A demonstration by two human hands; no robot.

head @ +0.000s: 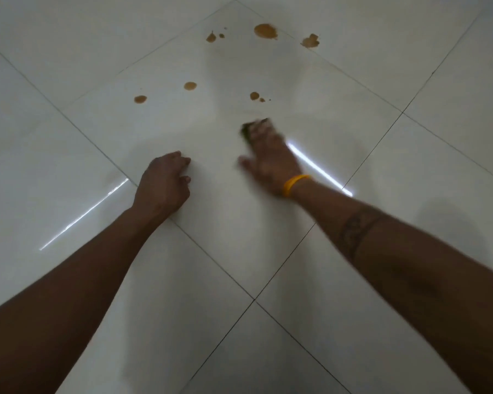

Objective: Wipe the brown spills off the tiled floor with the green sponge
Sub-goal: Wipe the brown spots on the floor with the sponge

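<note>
My right hand (269, 160), blurred by motion and wearing a yellow wristband, holds the green sponge (246, 131) flat against the white tiled floor (382, 166); only the sponge's left edge shows past my fingers. My left hand (164, 184) rests on the floor with its fingers curled and holds nothing. Several brown spills lie ahead of the sponge: a small one (254, 95) just beyond it, two round spots (190, 86) (140, 99) to the left, and larger blotches (265, 31) (310, 41) (211, 37) farther away.
Dark grout lines (254, 300) cross the glossy tiles diagonally. Two bright streaks of reflected light (319, 169) (83, 216) lie beside my hands.
</note>
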